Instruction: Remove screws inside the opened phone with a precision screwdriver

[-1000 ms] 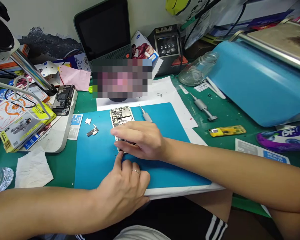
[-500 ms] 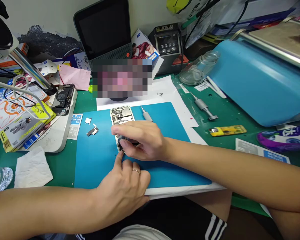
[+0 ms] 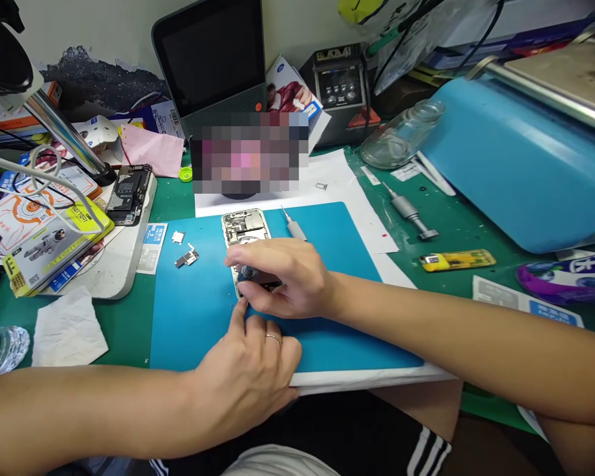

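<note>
An opened phone (image 3: 248, 228) with its inner parts bare lies on a blue mat (image 3: 198, 330). Above its lower half, my right hand (image 3: 282, 274) is closed around a small screwdriver (image 3: 248, 272) held upright; its tip is hidden by the hand. The index finger of my left hand (image 3: 258, 350) reaches out and touches the phone's bottom edge, while its other fingers curl against the mat and grip nothing I can see. A second screwdriver (image 3: 295, 227) lies right of the phone. To the left are a small metal plate (image 3: 178, 237) and a small phone part (image 3: 187, 257).
White paper (image 3: 322, 168) under the mat bears a SIM tray (image 3: 321, 186). Rightward lie a grey screwdriver (image 3: 407, 213), a yellow cutter (image 3: 459, 260) and a glass jar (image 3: 401, 139). At left are a battery box (image 3: 54, 251), another opened phone (image 3: 129, 192) and a tissue (image 3: 69, 327).
The whole view has shifted slightly to the right. Both hands keep nearly the same place at the phone, the right still around the screwdriver.
</note>
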